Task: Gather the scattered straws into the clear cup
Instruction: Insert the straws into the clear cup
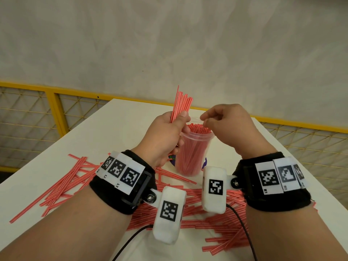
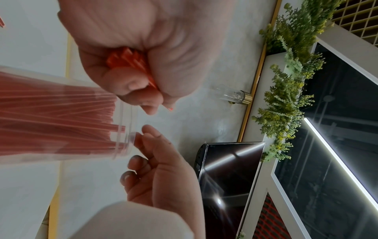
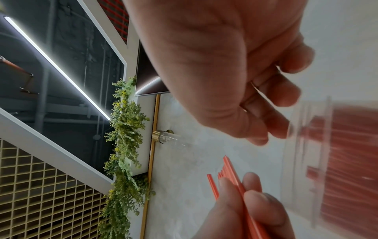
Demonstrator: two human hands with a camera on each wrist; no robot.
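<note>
white desk [image 1: 116, 129] runs out toward a yellow mesh fence [image 1: 56, 113] and pale wall. my left hand [image 1: 165, 136] has its grip wrapped round a bundle of straws [image 1: 181, 105], upright beside the clear cup [image 1: 194, 153]. that cup stands mid-desk, packed with straws. my right hand [image 1: 229, 127] hovers at its rim, fingers loosely curled, holding nothing i can see. loose straws [image 1: 62, 183] lie scattered on the desk nearer me.

Head view bright and evenly lit, shadows soft, edges bowed; both wrist views smear the clear plastic cup of red straws [image 2: 61, 122]; a white ceiling light strip [image 3: 57, 67] glares at 10 o'clock in the right wrist view.
</note>
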